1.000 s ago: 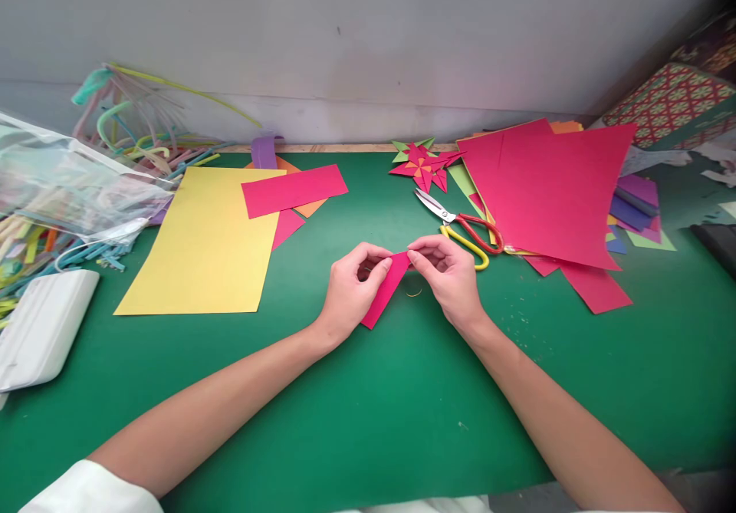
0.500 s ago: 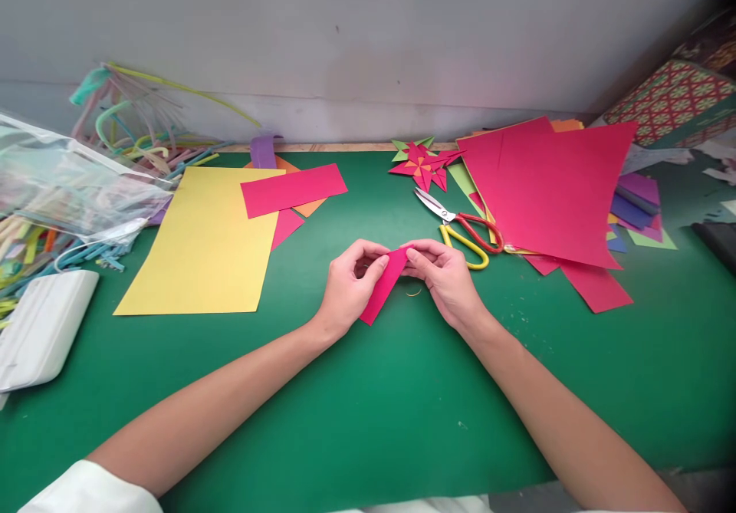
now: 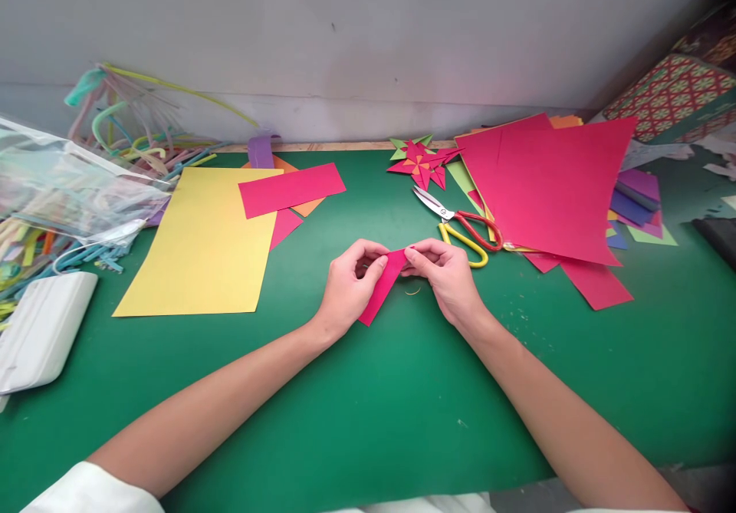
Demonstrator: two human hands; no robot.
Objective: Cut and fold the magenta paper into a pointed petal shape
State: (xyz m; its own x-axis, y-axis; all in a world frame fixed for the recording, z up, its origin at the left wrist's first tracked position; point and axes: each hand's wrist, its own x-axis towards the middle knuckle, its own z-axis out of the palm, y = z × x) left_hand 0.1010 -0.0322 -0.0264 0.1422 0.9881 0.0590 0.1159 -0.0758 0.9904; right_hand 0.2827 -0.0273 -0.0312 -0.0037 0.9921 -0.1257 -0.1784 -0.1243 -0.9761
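Observation:
A small folded strip of pink paper (image 3: 380,292) is held just above the green table (image 3: 368,390) at the middle. My left hand (image 3: 349,286) pinches its left side with thumb and fingers. My right hand (image 3: 447,277) pinches the strip's upper right tip. Both hands meet at the paper's top edge. Scissors with one red and one yellow handle (image 3: 460,225) lie just behind my right hand.
A yellow sheet (image 3: 201,244) lies at the left with a pink rectangle (image 3: 292,189) on its far corner. Large pink sheets (image 3: 546,187) are stacked at the right. A folded paper star (image 3: 422,164) sits by the wall. A plastic bag (image 3: 63,183), pipe cleaners and a white device (image 3: 40,329) fill the far left.
My right hand's fingers have curled in closer over the strip's upper tip and the paper has shifted slightly left. The arms have hardly moved.

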